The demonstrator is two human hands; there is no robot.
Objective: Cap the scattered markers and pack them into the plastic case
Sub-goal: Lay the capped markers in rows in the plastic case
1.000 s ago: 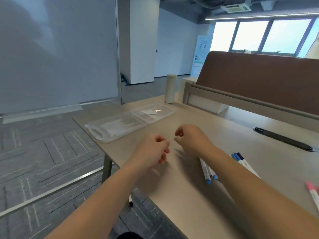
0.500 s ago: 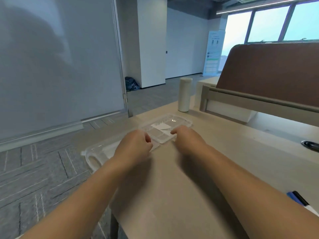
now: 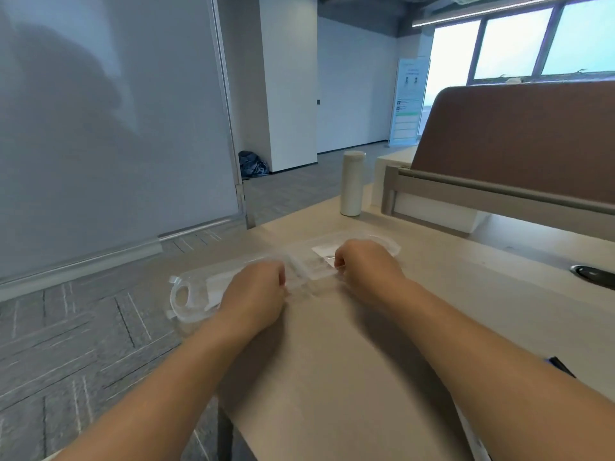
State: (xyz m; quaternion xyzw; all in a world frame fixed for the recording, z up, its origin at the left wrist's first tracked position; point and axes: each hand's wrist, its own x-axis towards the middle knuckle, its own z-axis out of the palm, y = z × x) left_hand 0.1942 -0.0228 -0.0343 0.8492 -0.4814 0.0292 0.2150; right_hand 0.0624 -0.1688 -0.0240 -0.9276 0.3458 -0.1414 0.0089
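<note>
The clear plastic case lies open on the beige table near its left corner, its two halves side by side. My left hand has its fingers curled on the near edge of the left half. My right hand pinches the near edge of the right half, over a white label inside. The hands hide the case's middle. Only the dark blue tip of one marker shows, by my right forearm at the right edge.
A white cylindrical bottle stands behind the case. A brown desk partition runs along the back right, with a black cable slot in front of it. The table's left edge drops to grey carpet.
Both hands have moved forward from the table's middle to the case and closed on its near edge. The view has swung left, so most markers have left the frame.
</note>
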